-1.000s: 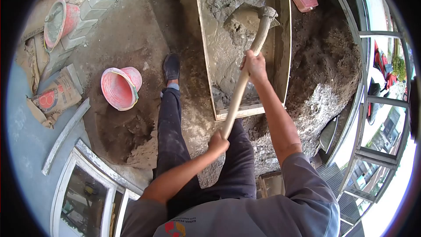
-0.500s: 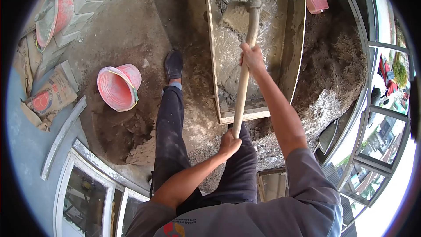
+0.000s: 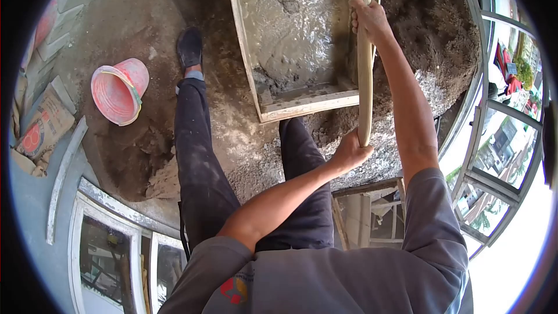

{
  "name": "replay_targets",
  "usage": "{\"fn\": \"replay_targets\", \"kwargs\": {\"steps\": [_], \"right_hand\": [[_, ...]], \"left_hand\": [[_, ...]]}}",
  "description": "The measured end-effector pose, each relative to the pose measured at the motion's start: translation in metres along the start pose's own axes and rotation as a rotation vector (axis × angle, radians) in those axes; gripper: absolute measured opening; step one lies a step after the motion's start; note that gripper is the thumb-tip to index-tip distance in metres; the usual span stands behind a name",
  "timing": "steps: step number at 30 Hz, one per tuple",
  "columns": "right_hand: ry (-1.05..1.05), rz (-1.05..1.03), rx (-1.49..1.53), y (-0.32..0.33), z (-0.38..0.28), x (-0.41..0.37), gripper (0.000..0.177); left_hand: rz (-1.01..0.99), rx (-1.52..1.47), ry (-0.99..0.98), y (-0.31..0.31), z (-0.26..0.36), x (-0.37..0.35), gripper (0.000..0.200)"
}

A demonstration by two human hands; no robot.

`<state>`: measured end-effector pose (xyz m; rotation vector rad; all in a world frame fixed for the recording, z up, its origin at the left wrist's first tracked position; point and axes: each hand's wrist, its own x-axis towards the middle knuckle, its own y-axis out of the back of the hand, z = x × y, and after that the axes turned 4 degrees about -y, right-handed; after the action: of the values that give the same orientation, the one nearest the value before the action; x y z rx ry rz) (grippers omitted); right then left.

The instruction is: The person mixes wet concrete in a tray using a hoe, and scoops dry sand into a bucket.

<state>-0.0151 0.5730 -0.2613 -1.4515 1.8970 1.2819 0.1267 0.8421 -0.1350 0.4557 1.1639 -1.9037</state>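
Observation:
Both of my hands are wrapped round the wooden handle of a hoe. Higher up the shaft is my right hand, above the right side of the mixing trough. My left hand grips the handle's near end, in front of my right thigh. The mortar-coated blade shows at the top of the view, over wet grey mortar. That mortar lies in a long wooden trough, its far end cut off by the frame.
A pink bucket lies tipped on the dirt floor to the left. Beyond it are a cement bag and stacked blocks. Piled sand flanks the trough's right side. A wooden frame lies near my right leg; windows stand either side.
My hands and the hoe have shifted right and up in the view, the handle now nearly vertical. The camera view has also moved, with bucket and trough appearing farther left and higher.

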Motion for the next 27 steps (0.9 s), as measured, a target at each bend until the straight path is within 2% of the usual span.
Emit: {"fn": "replay_targets", "kwargs": {"steps": [3,5,9,12,14,17,21,25,27], "right_hand": [[-0.074,-0.018,-0.016,0.01,0.063,0.022,0.028],[-0.1,-0.004,-0.013,0.011,0.102,0.034,0.029],[-0.13,-0.016,-0.029,0.013,0.137,0.032,0.031],[-0.103,-0.023,-0.016,0.015,0.157,0.024,0.033],[-0.097,-0.019,-0.074,0.013,0.184,0.026,0.034],[-0.159,-0.099,-0.122,0.013,0.205,0.012,0.038],[-0.269,-0.103,-0.082,0.016,0.216,-0.015,0.039],[-0.414,-0.192,-0.066,0.022,0.233,-0.039,0.031],[-0.408,-0.215,-0.11,0.02,0.252,-0.033,0.029]], "left_hand": [[0.026,-0.113,0.12,-0.022,-0.036,0.014,0.025],[0.003,-0.057,0.256,-0.022,-0.064,0.029,0.028],[0.11,0.018,0.158,-0.042,-0.107,0.032,0.027],[0.147,-0.021,0.164,-0.055,-0.121,0.018,0.024],[0.14,-0.051,0.146,-0.062,-0.124,0.002,0.023],[0.142,-0.149,0.28,-0.077,-0.116,-0.017,0.018],[0.169,-0.118,0.278,-0.101,-0.131,-0.034,0.016],[0.152,-0.206,0.391,-0.114,-0.119,-0.047,0.016],[0.144,-0.232,0.455,-0.116,-0.109,-0.051,0.017]]}}
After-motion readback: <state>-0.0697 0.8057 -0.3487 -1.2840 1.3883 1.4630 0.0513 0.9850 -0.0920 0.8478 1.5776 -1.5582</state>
